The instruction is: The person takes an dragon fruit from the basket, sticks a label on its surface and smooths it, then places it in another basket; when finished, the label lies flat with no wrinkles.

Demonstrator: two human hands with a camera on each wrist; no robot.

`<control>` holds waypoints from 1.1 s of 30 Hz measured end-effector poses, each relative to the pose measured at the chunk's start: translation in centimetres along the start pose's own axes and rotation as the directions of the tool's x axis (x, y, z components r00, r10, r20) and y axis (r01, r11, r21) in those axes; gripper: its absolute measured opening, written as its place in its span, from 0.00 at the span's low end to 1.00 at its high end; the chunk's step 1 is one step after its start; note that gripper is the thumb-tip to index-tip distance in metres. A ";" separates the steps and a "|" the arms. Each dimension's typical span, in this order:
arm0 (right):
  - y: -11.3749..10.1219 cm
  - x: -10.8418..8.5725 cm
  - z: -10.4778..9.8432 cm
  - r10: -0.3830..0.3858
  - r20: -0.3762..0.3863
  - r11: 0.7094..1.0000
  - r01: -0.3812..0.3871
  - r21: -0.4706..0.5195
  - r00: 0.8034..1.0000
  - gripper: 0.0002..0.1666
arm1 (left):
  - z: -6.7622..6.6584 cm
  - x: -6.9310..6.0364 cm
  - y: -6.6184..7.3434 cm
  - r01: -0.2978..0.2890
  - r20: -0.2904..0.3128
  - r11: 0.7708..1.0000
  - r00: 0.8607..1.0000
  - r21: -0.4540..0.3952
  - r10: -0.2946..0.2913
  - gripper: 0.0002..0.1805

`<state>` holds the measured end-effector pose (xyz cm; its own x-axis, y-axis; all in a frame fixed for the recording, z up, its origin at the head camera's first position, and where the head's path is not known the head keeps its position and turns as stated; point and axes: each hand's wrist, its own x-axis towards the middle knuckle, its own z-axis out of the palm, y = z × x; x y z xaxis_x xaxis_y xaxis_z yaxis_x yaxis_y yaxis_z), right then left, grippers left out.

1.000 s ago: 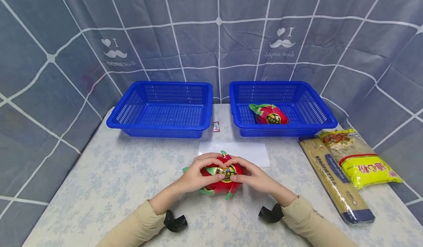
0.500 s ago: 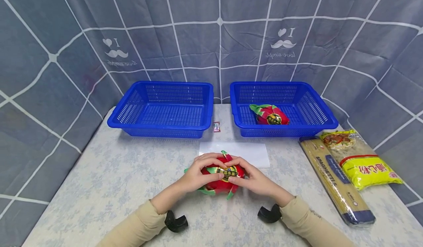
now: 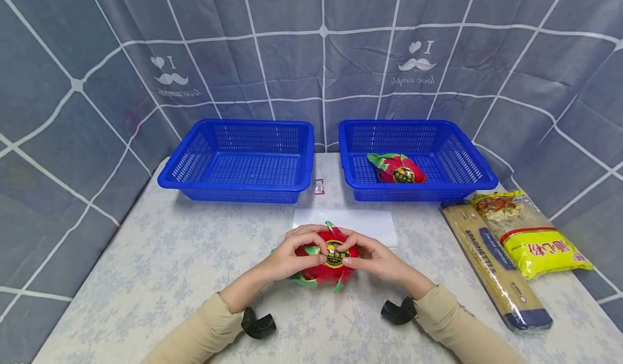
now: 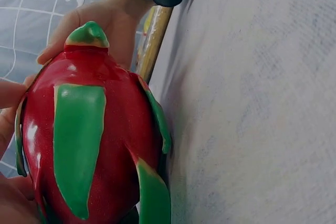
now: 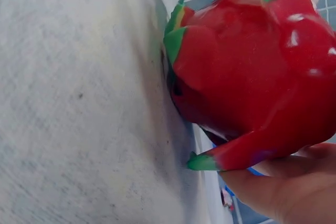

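A glossy red dragon fruit point(image 3: 318, 273) with green-tipped scales lies on its side on the table, its black and gold label point(image 3: 335, 256) facing up. From the left, my left hand point(image 3: 291, 257) curls round it, with thumb and index finger at the label's edge. My right hand point(image 3: 377, 257) holds the other side, its thumb and index fingertips also at the label. In the left wrist view the dragon fruit point(image 4: 115, 145) shows a stubby green-topped end. The right wrist view has its red body point(image 5: 236, 72) filling the upper right, with fingers point(image 5: 283, 187) below it.
Two blue baskets point(image 3: 236, 187) point(image 3: 418, 186) stand at the back; the right one holds another dragon fruit point(image 3: 400, 170). A small wrapped candy point(image 3: 318, 186) lies between them. White paper point(image 3: 375, 226) lies behind my hands. Spaghetti point(image 3: 491, 261) and a yellow pasta bag point(image 3: 540, 250) lie right.
My fingertips have shifted over the label and the thumbs stand further apart, so more of the label shows. The dragon fruit stays in about the same place.
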<state>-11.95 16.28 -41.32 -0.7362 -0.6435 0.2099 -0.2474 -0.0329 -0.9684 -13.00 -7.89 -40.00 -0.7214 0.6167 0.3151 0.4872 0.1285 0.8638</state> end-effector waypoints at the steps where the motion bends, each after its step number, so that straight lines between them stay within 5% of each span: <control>1: 0.0 0.1 0.0 -0.013 0.000 1.000 0.013 0.000 1.000 0.07 | 0.0 0.0 0.0 0.000 -0.001 1.000 1.000 0.010 0.000 0.03; 16: 0.0 0.0 0.4 0.004 -0.061 0.996 -0.009 -0.085 0.998 0.05 | 0.4 -0.1 0.4 0.032 -0.045 0.998 0.999 0.060 -0.029 0.09; 25: -0.4 0.1 1.4 0.030 -0.094 0.987 -0.044 -0.153 0.995 0.12 | 0.3 -0.2 0.2 0.081 -0.038 0.995 0.996 0.056 -0.079 0.20; 33: -0.2 0.1 1.8 0.031 -0.124 0.978 -0.056 -0.199 0.992 0.19 | 0.4 -0.2 -0.2 0.057 -0.057 0.997 0.997 0.045 -0.055 0.17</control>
<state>-10.88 14.82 -41.37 -0.8158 -0.5446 0.1946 -0.3264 0.1558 -0.9323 -12.74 -7.75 -40.37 -0.7739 0.5636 0.2891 0.4665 0.1984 0.8620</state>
